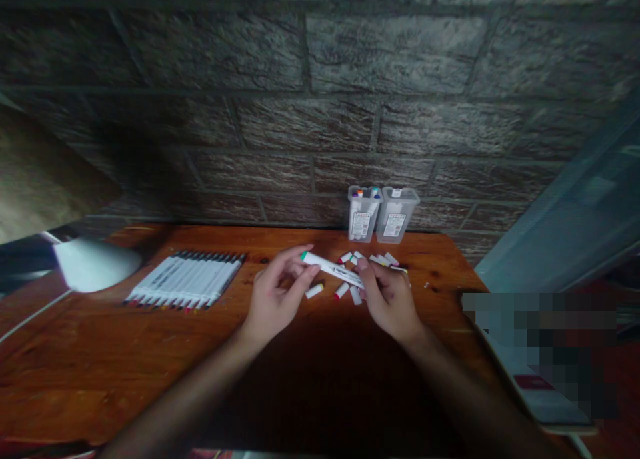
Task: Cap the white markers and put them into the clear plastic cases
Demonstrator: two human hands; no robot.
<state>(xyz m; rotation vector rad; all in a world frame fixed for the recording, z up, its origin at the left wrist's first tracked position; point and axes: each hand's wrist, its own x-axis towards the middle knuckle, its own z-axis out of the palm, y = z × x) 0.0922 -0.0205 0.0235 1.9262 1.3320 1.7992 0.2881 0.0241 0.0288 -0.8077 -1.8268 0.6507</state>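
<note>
A white marker (333, 268) with a green end is held slantwise above the table between both hands. My left hand (280, 289) pinches it near the green end with thumb and fingers. Around the opposite end, my right hand (390, 296) is closed, hiding that tip. Below and behind the hands lie several loose marker caps, among them a white one with a yellow end (315, 291) and one with a red end (341, 291). To the left, a row of white markers (187, 280) lies side by side.
Two clear plastic boxes stand against the brick wall: the left box (361, 229) holds several markers, the right box (397, 229) shows one white item. A lamp (93, 266) is at the left of the wooden table (165, 359). A partly blurred flat object (550, 399) lies at the right.
</note>
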